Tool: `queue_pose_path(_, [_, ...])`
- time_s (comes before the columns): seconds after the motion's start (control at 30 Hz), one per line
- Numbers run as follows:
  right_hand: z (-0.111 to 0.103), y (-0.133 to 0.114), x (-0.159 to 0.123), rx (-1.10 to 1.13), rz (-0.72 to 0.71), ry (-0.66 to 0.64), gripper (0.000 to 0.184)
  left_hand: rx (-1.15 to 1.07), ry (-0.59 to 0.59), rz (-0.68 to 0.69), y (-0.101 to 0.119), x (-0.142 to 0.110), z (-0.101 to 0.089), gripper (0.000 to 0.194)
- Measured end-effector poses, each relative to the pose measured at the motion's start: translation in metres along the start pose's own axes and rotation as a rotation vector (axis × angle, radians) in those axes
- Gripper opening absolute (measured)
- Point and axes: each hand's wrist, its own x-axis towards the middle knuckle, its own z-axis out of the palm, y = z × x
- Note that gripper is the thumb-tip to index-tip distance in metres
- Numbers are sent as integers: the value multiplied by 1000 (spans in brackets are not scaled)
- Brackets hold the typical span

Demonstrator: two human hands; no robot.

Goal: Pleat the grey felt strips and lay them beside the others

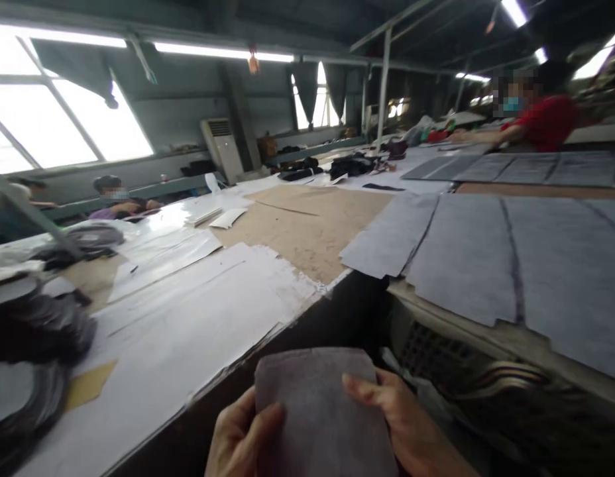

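At the bottom middle of the head view I hold a grey, stiff fabric piece (320,411) with rounded top corners. My left hand (240,437) grips its left edge, thumb lying on its face. My right hand (411,427) holds its right edge, thumb pressed on the upper right corner. The piece sits below the gap between two tables.
A long work table (307,232) with white paper sheets (188,311) runs left; dark fabric stacks (34,331) lie at its left end. Grey fabric panels (486,258) cover the right table. A person in red (541,119) works far right; another person (113,199) sits far left.
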Motion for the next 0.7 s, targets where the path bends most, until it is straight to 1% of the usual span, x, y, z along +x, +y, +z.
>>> queue_pose_path(0.03, [1,0,0,-1,11,21,35,71,35,61,1,-3,0,41])
queue_pose_path(0.07, [2,0,0,-43,-8,59,34,135,63,126,2,-5,0,40])
queue_pose_path(0.1, [3,0,0,-121,-59,107,32,176,88,178,3,-7,1,38])
queue_pose_path(0.13, [3,1,-1,-223,-144,152,29,179,102,209,5,-10,1,36])
queue_pose_path(0.2, [2,4,-2,-430,-366,216,25,96,104,215,6,-14,1,34])
queue_pose_path(0.23, [3,5,-2,-509,-463,218,24,36,105,201,7,-15,0,33])
queue_pose_path(0.27, [3,6,-2,-562,-535,201,23,-25,105,187,7,-15,-1,31])
queue_pose_path(0.3, [4,7,-1,-585,-576,178,22,-77,101,181,7,-15,-3,30])
queue_pose_path(0.33, [5,7,-1,-589,-585,147,21,-114,84,182,7,-14,-5,29])
queue_pose_path(0.4, [8,5,0,-572,-539,92,21,-146,20,196,8,-12,-8,30])
queue_pose_path(0.47, [11,3,0,-501,-434,57,24,-186,-37,187,10,-10,-8,33])
queue_pose_path(0.5, [12,1,0,-453,-369,35,26,-213,-41,156,12,-10,-6,34])
queue_pose_path(0.53, [13,0,0,-402,-313,12,27,-235,-29,116,12,-11,-5,34])
queue_pose_path(0.6, [13,-2,-1,-298,-226,-40,28,-228,24,61,12,-12,-1,26])
queue_pose_path(0.63, [13,-3,-2,-276,-202,-62,30,-189,52,67,10,-13,1,23])
queue_pose_path(0.67, [13,-4,-2,-291,-199,-70,32,-124,74,103,8,-14,1,22])
queue_pose_path(0.7, [13,-4,-3,-336,-220,-62,35,-47,98,167,6,-15,2,22])
